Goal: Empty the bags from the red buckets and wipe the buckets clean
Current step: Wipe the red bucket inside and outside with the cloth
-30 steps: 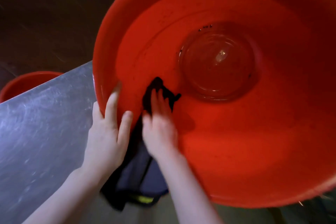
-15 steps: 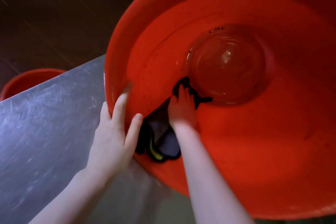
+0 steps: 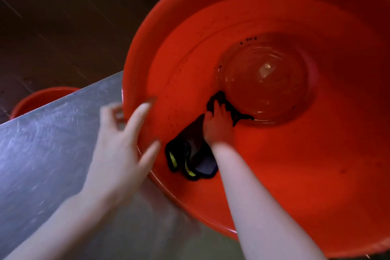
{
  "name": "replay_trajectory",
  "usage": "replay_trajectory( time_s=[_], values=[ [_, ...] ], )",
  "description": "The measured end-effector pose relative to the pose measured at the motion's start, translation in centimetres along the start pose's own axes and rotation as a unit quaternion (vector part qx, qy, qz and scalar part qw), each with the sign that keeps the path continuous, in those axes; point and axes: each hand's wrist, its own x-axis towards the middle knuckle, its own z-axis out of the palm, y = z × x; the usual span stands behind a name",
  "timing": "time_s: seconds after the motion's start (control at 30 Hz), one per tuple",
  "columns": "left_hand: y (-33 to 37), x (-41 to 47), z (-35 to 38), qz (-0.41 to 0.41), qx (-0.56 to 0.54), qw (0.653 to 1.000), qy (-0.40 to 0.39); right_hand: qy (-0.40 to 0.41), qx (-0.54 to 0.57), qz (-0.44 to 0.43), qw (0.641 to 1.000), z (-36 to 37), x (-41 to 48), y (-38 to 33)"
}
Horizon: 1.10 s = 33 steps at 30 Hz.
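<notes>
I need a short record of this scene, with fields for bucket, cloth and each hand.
bucket: large red plastic bucket, tipped toward the viewer, at the grey metal table
cloth: dark cloth with yellow trim, on the inner wall
right: right hand presses the cloth flat near the bottom
left: left hand at the rim, blurred; grip unclear
dirt: dark specks by the bottom edge
other: second red bucket behind the table

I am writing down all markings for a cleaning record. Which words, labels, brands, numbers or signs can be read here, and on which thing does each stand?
No text can be read.
The red bucket shows only dark specks inside, no lettering.
The dark cloth has yellow-green patches, too blurred to tell whether they carry letters.
The metal table bears only scratches.
</notes>
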Motion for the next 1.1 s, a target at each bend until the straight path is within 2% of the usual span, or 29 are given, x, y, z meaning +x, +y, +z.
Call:
replay_trajectory(
  time_s=[0.1, 0.2, 0.33, 0.47, 0.53, 0.67, 0.77, 0.83, 0.9, 1.0, 1.1],
  values=[
    [0.7, 4.2, -1.2, 0.13, 0.086, 0.986, 0.063, 0.011, -0.072, -0.056, 0.996, 0.2, -1.6, 2.3],
    [1.1, 4.5, -0.3, 0.169, 0.084, 0.981, 0.044, -0.005, -0.131, -0.056, 0.99, -1.0, -4.1, 5.3],
    [0.6, -1.2, 2.4, 0.105, 0.018, 0.993, 0.043, -0.047, -0.215, -0.031, 0.975, -2.9, -5.3, 8.5],
    [-0.2, -4.3, 3.5, -0.027, -0.006, 0.999, 0.019, -0.003, -0.255, 0.024, 0.967, -3.5, -3.9, 7.0],
    [-0.1, -4.3, 3.7, -0.059, 0.02, 0.998, -0.005, -0.002, -0.203, 0.012, 0.979, -2.5, -3.7, 4.1],
    [0.7, -4.0, 3.4, -0.079, 0.031, 0.996, -0.012, -0.004, 0.011, -0.059, 0.998, -0.3, -6.9, -1.4],
    [0.8, -4.2, 3.1, -0.084, 0.008, 0.996, -0.015, 0.027, 0.046, -0.167, 0.985, 0.0, -13.1, -2.1],
    [0.9, -4.3, 2.9, -0.071, -0.003, 0.997, -0.011, 0.029, 0.051, -0.186, 0.981, -0.2, -14.9, -1.4],
    [0.8, -4.4, 3.0, -0.051, 0.011, 0.999, -0.01, 0.024, 0.036, -0.158, 0.986, 0.2, -13.0, -0.7],
    [0.4, -4.4, 3.0, -0.054, 0.043, 0.998, -0.008, 0.001, 0.002, -0.046, 0.999, 0.6, -6.6, 0.1],
    [0.5, -4.3, 3.2, -0.045, 0.075, 0.995, -0.046, 0.007, -0.008, 0.021, 1.0, -0.1, -1.2, 1.0]
  ],
)
